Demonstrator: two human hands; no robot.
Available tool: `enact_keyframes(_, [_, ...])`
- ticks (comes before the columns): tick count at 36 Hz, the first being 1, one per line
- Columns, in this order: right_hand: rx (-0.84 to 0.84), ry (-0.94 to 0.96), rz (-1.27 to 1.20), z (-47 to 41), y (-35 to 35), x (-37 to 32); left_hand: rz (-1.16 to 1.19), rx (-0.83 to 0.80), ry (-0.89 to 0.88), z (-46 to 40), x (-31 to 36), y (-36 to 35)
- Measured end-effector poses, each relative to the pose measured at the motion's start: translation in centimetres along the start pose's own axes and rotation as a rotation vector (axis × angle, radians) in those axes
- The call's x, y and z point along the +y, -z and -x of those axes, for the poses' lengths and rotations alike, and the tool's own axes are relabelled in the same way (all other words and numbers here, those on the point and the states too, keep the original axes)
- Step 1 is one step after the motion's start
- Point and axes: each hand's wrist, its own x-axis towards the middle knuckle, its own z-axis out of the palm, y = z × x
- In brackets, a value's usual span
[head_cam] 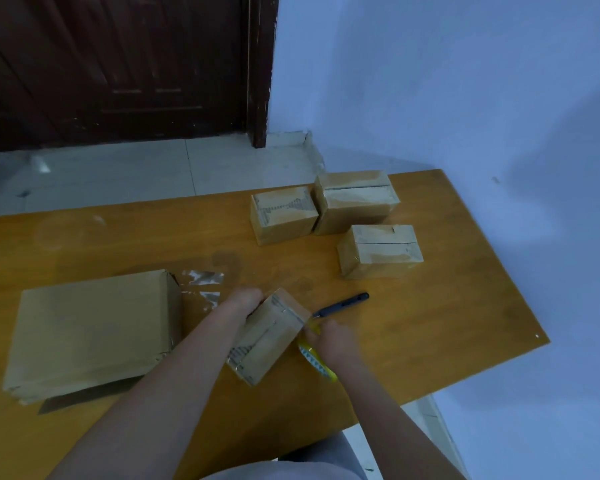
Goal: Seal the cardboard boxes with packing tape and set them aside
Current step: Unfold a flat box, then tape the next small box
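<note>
Left hand [245, 301] grips small cardboard box [269, 336] at lower centre; right hand [329, 339] fingers curled round yellow tape roll [316, 362] just beside it.

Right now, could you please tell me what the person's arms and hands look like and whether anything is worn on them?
Both forearms are bare up to the frame's lower edge: no sleeves, gloves, watch or bracelets show. The left hand and right hand show no rings, though both are motion-blurred. Light grey clothing shows at the bottom edge.
</note>
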Motion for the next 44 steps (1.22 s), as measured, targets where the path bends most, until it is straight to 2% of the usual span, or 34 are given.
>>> enact_keyframes(5, [0.014, -0.01, -0.063, 0.2, -0.3, -0.2, 0.026, 0.063, -0.031, -0.4, -0.3, -0.8])
enact_keyframes(9, [0.046, -0.022, -0.156, 0.9, -1.0, -0.5, -0.088, 0.265, -0.123, 0.1, 0.3, -0.9])
enact_keyframes(12, [0.061, -0.041, -0.243, 1.5, -1.8, -1.2, -0.071, 0.435, -0.416, 0.6, 1.0, -0.4])
enact_keyframes(16, [0.045, -0.092, -0.443, 2.5, -2.7, -2.0, 0.039, 0.535, -0.853, 2.3, 2.0, 0.4])
enact_keyframes(19, [0.032, -0.049, -0.618, 3.1, -2.4, -2.3, -0.095, 0.568, -1.066, 4.2, 1.7, 1.1])
enact_keyframes(21, [0.003, -0.016, -0.737, 3.4, -2.2, -2.4, -0.312, 0.541, -1.164, 4.7, 0.2, 0.9])
enact_keyframes(24, [-0.035, 0.017, -0.882, 3.8, -2.6, -1.8, -0.69, 0.426, -1.096, 4.2, -3.6, -0.9])
enact_keyframes(26, [-0.068, 0.049, -0.907, 3.8, -3.2, -1.0, -0.79, 0.446, -1.034, 3.9, -6.1, -2.2])
enact_keyframes(30, [-0.062, 0.098, -0.826, 4.0, -3.4, 0.2, -0.851, 0.558, -1.047, 3.5, -7.9, -3.1])
enact_keyframes(34, [-0.005, 0.038, -0.633, 3.9, -3.7, 0.9, -0.994, 0.508, -0.989, 4.0, -7.8, -3.0])
enact_keyframes(40, [0.045, -0.11, -0.436, 5.0, -5.1, 0.1, -1.011, 0.488, -0.947, 4.5, -7.6, -3.1])
enact_keyframes(44, [0.094, -0.101, -0.293, 5.9, -5.2, -1.1, -1.026, 0.5, -0.936, 4.5, -8.1, -3.4])
